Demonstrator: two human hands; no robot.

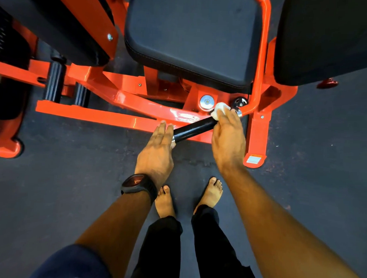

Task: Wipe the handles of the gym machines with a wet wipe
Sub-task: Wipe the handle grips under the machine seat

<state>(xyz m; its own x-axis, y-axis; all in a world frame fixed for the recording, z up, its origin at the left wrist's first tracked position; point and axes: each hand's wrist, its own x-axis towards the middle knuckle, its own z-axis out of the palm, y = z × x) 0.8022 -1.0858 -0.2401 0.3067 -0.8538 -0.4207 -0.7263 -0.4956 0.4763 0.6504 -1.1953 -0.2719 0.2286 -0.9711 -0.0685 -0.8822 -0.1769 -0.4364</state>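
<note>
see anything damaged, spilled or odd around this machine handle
Nothing looks damaged or spilled; the black handle and orange frame look intact, with the right hand holding the wet wipe on the handle. One oddity: the person's feet are bare, close to the frame.

handle: was glossy black, smooth
frame: was shiny orange painted metal
seat pad: was matt black upholstery
floor: was rough, dark

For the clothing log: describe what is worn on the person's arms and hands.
The left hand and right hand wear no gloves. A black watch with a dark reddish face circles the left wrist. A dark blue sleeve covers the left upper arm. The right arm shows no sleeve.
</note>
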